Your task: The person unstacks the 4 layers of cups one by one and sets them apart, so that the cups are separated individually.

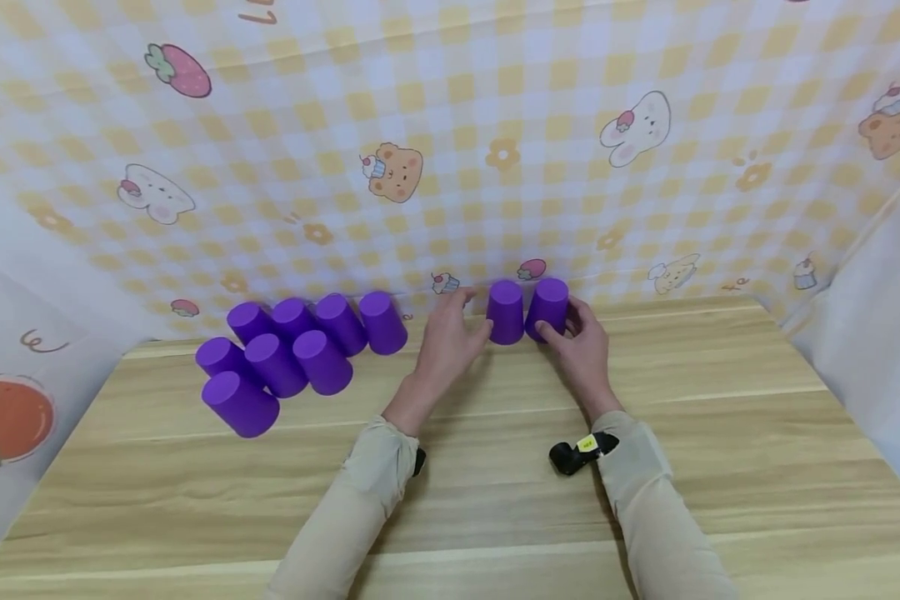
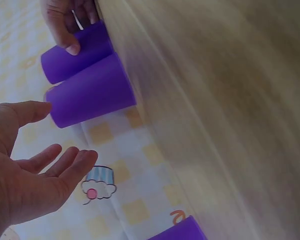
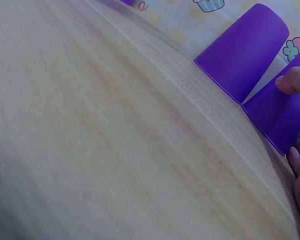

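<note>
Two purple cups stand upside down side by side near the back edge of the table. My right hand [image 1: 583,348] holds the right cup [image 1: 547,308], thumb on its front and fingers round its far side. Just left of the other cup [image 1: 506,312] is my left hand [image 1: 450,342], its fingers spread and relaxed with nothing in them. In the left wrist view, the left thumb's tip is right at the narrow end of that left cup [image 2: 92,92]. The right wrist view shows the two cups' rims meeting at the table.
Several more purple cups [image 1: 273,367] stand upside down in a cluster at the back left, one [image 1: 383,323] at its right end. A checked cloth [image 1: 465,183] with cartoon prints hangs behind the wooden table [image 1: 495,500]. White side walls flank it.
</note>
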A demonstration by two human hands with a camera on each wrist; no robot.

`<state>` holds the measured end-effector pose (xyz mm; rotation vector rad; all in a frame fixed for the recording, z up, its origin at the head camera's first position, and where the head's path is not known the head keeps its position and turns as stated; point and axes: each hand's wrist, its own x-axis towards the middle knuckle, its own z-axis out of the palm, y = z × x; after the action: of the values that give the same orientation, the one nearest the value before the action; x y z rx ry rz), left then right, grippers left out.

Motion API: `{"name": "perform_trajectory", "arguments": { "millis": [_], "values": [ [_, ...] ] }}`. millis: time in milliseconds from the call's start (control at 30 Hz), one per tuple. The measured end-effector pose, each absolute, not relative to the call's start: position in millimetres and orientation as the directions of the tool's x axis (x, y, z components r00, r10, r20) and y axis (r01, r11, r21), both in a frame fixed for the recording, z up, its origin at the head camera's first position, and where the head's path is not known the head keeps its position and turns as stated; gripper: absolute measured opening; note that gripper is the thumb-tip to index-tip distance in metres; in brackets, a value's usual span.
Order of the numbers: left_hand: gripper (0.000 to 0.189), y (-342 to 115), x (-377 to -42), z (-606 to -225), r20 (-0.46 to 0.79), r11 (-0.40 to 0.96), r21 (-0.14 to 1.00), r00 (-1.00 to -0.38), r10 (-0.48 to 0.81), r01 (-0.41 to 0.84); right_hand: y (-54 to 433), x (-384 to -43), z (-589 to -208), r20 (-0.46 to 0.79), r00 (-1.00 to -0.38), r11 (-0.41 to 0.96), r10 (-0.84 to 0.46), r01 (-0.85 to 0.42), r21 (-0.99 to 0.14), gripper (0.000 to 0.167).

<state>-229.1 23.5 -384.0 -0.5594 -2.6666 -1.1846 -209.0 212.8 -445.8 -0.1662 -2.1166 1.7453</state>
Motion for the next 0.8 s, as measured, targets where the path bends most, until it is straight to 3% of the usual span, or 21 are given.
{"name": "perform_trajectory", "arguments": {
  "millis": [233, 467, 800],
  "values": [
    [0.047, 27.1, -238.6, -388.7, 0.298, 0.575, 0.711, -0.914, 0.276, 0.405, 201.6, -195.4, -420.7, 0.214, -0.919, 0.234, 0.332, -0.140, -0.962, 0.056],
    [0.050, 34.6, -247.3, -390.8, 0.280, 0.587, 0.709, -0.919, 0.276, 0.392, 214.1, -212.3, -449.6, 0.221, -0.915, 0.231, 0.338, -0.147, -0.962, 0.059],
    [0.048, 42.8, -253.8, -394.6, 0.264, 0.547, 0.739, -0.917, 0.300, 0.392, 216.1, -214.1, -453.5, 0.235, -0.909, 0.266, 0.345, -0.145, -0.953, 0.060]
  ]
}}
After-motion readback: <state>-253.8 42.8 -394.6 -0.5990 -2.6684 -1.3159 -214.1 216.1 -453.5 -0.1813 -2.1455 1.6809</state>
